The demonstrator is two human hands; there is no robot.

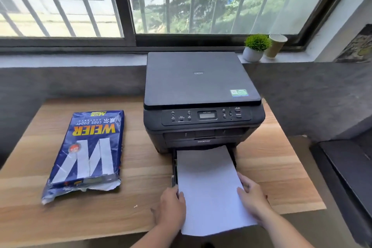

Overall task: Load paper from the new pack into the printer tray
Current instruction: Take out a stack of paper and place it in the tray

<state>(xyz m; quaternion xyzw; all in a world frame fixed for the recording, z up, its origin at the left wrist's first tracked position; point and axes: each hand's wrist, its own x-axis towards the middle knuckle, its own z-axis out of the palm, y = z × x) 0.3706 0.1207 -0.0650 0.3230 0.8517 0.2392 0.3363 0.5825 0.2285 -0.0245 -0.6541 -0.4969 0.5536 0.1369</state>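
Note:
A black printer [202, 94] stands at the back of the wooden table [141, 177]. Its paper tray [174, 169] is pulled out at the front. A white stack of paper [209, 189] lies over the tray, its far end inside the printer's opening and its near end past the table's front edge. My left hand [172, 206] grips the stack's left edge. My right hand [252, 197] grips its right edge. A blue paper pack [88, 153], torn open at its near end, lies flat on the table to the left.
A small potted plant [255, 47] and a paper cup [275, 45] stand on the window sill behind the printer's right side. A dark grey ledge runs behind the table. A dark surface [348, 169] lies to the right of the table.

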